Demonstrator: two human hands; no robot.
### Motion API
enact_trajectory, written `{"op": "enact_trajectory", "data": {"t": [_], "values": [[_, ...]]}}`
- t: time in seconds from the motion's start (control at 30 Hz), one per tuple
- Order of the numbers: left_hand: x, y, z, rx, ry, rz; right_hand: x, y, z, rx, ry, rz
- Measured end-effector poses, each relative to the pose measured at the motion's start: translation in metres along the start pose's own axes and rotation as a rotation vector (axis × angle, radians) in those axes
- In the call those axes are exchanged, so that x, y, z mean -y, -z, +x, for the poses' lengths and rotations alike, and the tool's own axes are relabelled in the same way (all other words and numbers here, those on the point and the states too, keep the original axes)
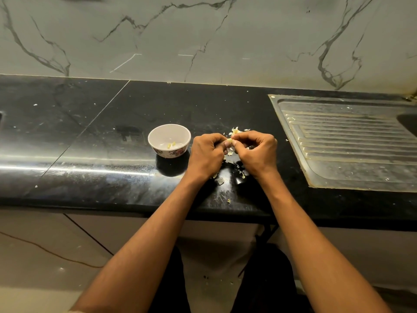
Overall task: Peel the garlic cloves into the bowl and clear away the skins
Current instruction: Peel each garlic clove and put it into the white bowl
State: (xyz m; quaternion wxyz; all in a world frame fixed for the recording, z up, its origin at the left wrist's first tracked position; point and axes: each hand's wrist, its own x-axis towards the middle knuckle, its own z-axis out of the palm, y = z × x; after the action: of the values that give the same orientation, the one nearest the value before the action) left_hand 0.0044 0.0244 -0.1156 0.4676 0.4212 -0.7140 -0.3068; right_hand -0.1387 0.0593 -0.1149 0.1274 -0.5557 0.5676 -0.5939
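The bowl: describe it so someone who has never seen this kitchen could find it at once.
On the black countertop, left of the steel draining board, stands a small white bowl just beside the left hand. It holds a few pale peeled garlic pieces. It is the only vessel on the counter, with a flower pattern low on its outer wall, unlike the loose skins scattered near the hands.

A single head-worn camera looks forward and steeply down from above the person's forearms, facing the marble wall. The left hand and right hand meet near frame centre at close range; the counter spreads to both sides of them.
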Motion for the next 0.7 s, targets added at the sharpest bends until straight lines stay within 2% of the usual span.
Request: {"op": "enact_trajectory", "data": {"t": [0.3, 0.7], "values": [[0.0021, 0.0002, 0.0015, 0.011, 0.041, 0.049, 0.0082, -0.0013, -0.0055, -0.004, 0.202, -0.196], [-0.0002, 0.0021, 0.0004, 0.062, 0.033, 0.061, 0.0060, -0.0009, -0.0056, 0.058, 0.279, -0.298]]}}
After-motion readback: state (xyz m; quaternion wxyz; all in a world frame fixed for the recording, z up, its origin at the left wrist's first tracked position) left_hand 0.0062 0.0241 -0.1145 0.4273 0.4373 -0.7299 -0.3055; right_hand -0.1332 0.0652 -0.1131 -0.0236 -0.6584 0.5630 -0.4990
